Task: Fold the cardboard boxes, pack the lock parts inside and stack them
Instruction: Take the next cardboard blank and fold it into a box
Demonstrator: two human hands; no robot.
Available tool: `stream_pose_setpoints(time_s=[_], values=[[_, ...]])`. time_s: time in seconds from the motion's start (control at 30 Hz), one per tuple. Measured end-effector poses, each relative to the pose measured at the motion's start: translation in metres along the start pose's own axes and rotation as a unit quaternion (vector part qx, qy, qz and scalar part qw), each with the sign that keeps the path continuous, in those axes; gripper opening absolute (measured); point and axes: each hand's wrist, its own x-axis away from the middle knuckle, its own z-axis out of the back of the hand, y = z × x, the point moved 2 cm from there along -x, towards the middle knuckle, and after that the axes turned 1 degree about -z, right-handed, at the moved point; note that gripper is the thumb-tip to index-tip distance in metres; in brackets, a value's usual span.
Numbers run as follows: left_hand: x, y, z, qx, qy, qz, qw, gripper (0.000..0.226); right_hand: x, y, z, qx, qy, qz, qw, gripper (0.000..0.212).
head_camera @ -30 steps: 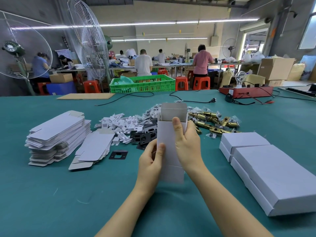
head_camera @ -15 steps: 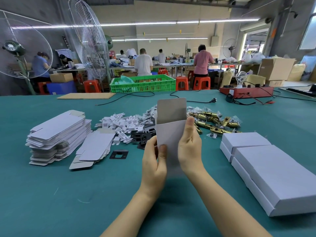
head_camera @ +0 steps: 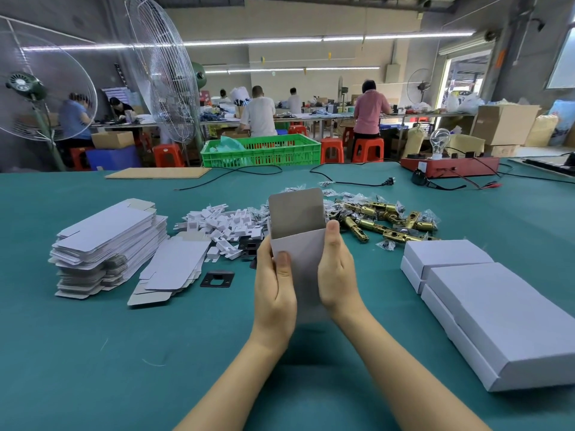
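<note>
Head view, left to right: flat blanks [head_camera: 105,241] stacked, white inserts [head_camera: 222,225], then the left hand [head_camera: 275,289] and right hand [head_camera: 337,272] gripping an upright half-formed box [head_camera: 298,244], thumbs pressed on its front (top flap open). Brass latches [head_camera: 385,219] lie beyond, finished boxes [head_camera: 485,293] rightmost. Folding seems done; next, likely load parts.

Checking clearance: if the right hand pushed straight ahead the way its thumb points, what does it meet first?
Probably the brass latches just beyond the right hand, which grips the box. Depth is unclear from this one view; the hand may pass above them.
</note>
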Motion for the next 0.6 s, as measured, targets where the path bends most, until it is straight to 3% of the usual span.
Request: stream_pose_setpoints(time_s=[0.23, 0.3, 0.43, 0.6], values=[[0.004, 0.004, -0.003, 0.026, -0.033, 0.006, 0.999, 0.03, -0.011, -0.006, 0.002, -0.04, -0.015, -0.091, 0.995, 0.064], [0.003, 0.005, -0.003, 0.055, -0.034, 0.048, 0.997, 0.031, -0.008, -0.007, 0.0, -0.057, -0.015, -0.085, 0.995, 0.061], [-0.004, 0.015, -0.004, 0.151, -0.035, 0.184, 0.971, 0.057, -0.004, -0.009, -0.003, -0.065, -0.037, -0.063, 0.995, 0.057], [-0.016, 0.023, -0.004, 0.212, -0.04, 0.233, 0.948, 0.053, -0.003, -0.01, -0.004, -0.107, -0.046, -0.07, 0.991, 0.07]])
